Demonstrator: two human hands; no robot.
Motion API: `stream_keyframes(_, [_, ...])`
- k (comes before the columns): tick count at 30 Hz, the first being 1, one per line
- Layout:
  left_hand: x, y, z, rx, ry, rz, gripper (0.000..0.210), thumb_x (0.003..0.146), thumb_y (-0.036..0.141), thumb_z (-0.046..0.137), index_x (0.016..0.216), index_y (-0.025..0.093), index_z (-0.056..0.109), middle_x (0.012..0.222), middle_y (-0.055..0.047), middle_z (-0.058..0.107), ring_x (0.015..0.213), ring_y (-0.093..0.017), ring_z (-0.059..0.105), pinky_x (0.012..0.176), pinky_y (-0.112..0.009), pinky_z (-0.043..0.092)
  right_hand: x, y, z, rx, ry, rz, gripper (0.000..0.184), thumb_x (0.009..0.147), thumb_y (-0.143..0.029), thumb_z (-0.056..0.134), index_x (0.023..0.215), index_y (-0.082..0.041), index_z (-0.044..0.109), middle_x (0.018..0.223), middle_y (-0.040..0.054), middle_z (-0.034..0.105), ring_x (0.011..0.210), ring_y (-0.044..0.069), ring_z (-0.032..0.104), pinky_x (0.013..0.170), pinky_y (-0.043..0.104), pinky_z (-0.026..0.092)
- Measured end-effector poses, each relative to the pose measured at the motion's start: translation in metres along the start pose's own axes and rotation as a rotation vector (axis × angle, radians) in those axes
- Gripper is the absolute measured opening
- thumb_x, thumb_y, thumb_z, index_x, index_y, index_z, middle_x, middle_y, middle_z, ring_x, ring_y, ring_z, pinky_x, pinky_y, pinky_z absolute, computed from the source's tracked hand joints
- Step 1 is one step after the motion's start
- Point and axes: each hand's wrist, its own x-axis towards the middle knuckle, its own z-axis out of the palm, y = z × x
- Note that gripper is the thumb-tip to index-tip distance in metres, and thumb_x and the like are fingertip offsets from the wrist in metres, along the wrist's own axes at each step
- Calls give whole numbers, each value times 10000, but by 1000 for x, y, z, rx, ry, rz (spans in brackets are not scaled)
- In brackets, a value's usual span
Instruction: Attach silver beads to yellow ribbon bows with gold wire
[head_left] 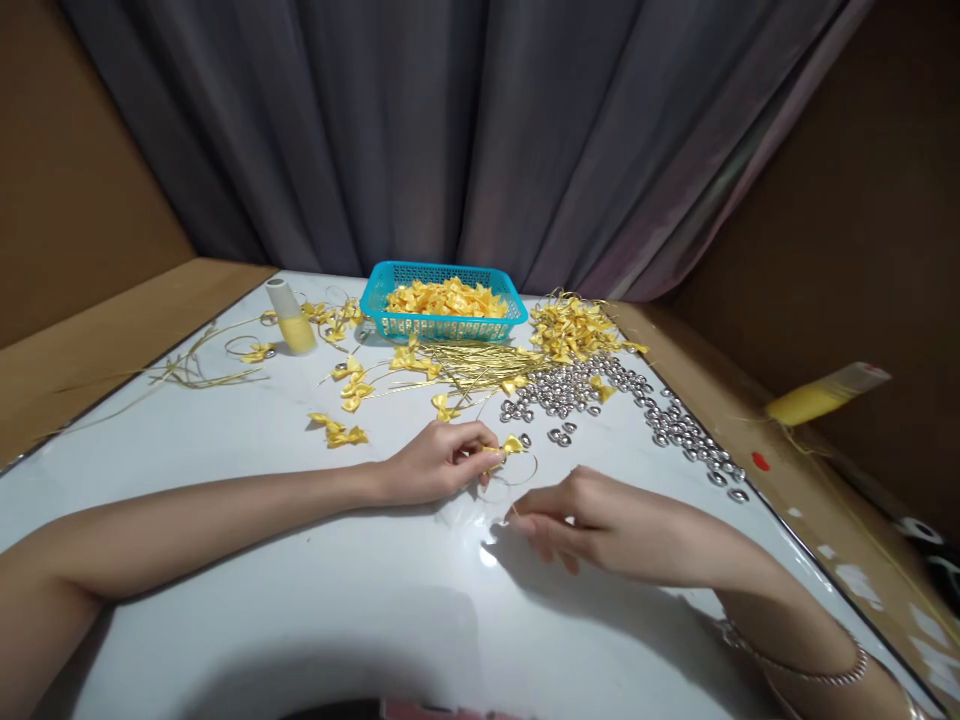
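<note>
far left: loose gold cords (202,372) are lying spread over the white table (360,610), some ends running past its edge. just right of them, a thread spool (294,322) is standing slightly tilted, yellow thread low on it. a few looped bows (330,318) are sitting behind and beside the spool. nearer the front, a small clump of bows (341,433) is lying apart.

center back: a teal basket (367,303) is holding a heap of loose yellow bows (448,298), grey curtain (420,130) hanging behind. in front of the basket, a bundle of gold cords (480,366) is lying flat, a few bows around it.

left hand (435,465) is pinching the yellow bow (514,444) between thumb and index; other fingers are curling in, partly hidden. the bow is hanging just above the table, between the hands, near the silver rings. a thin gold cord (536,468) is looping from it toward the right hand (592,515), whose thumb and index are pressing together on the cord; other fingers are curling below.

right: a pile of looped bows (574,327) is sitting at the back, silver rings (566,385) trailing down the table's right side. a bracelet (817,676) is circling the right wrist. past the table edge, another spool (825,394) is lying tilted.
</note>
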Motion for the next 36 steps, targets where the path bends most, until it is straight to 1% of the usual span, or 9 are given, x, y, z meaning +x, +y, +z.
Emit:
stream_keyframes(3, [-1,0,0,-39,50,6,138,865,241,518,812,122,564,605,3,607,511,-76,549,471,-154,408,-4,8,-12,-30,63,46,342,927,-347,393,778,-150,630,685,35,640,572,108,536,513,228,380])
stream_keyframes(8, [-1,0,1,-50,113,58,143,871,240,516,816,119,567,621,0,601,512,-71,543,460,-146,410,11,35,-28,377,526,155,230,823,-376,549,883,-157,591,799,88,672,715,180,641,367,195,370])
stream_keyframes(10, [-2,0,1,-17,143,85,145,873,242,516,824,118,573,625,-3,609,510,-70,538,467,-148,413,21,42,-24,564,499,126,233,725,-342,673,834,-153,594,800,80,670,746,183,645,429,202,453])
stream_keyframes(12, [-2,0,1,41,170,121,144,875,237,512,830,119,581,626,-5,615,504,-68,524,470,-151,406,29,44,-17,731,362,84,251,676,-318,726,815,-140,615,760,64,672,711,160,643,487,211,492])
stream_keyframes(16, [-4,0,0,141,196,186,136,868,215,508,816,120,591,663,-14,622,524,-71,507,479,-161,390,38,45,-4,890,176,26,242,657,-299,752,793,-115,675,665,36,657,577,104,600,421,165,437])
stream_keyframes(21, [-4,1,-1,171,179,200,141,866,212,503,802,121,589,655,-6,603,513,-68,476,471,-163,371,40,48,-1,901,111,-20,256,696,-321,730,835,-107,721,743,61,683,505,54,519,390,147,381])
stream_keyframes(27, [-3,-1,0,193,169,239,132,870,203,500,802,125,582,636,4,595,501,-66,472,475,-163,374,41,44,0,818,150,46,252,682,-356,729,706,-105,718,601,24,625,463,48,453,385,156,343])
stream_keyframes(33, [-4,0,1,149,141,226,122,871,200,499,807,129,575,643,-8,623,517,-78,528,482,-164,410,45,40,5,598,324,160,158,660,-275,670,617,-131,623,491,-36,524,415,57,389,388,185,292])
stream_keyframes(36, [-6,4,2,90,116,208,125,874,209,498,812,129,573,626,-10,617,527,-88,558,472,-165,425,48,46,6,293,529,210,84,669,-194,577,600,-148,592,482,-33,521,439,79,416,430,204,305])
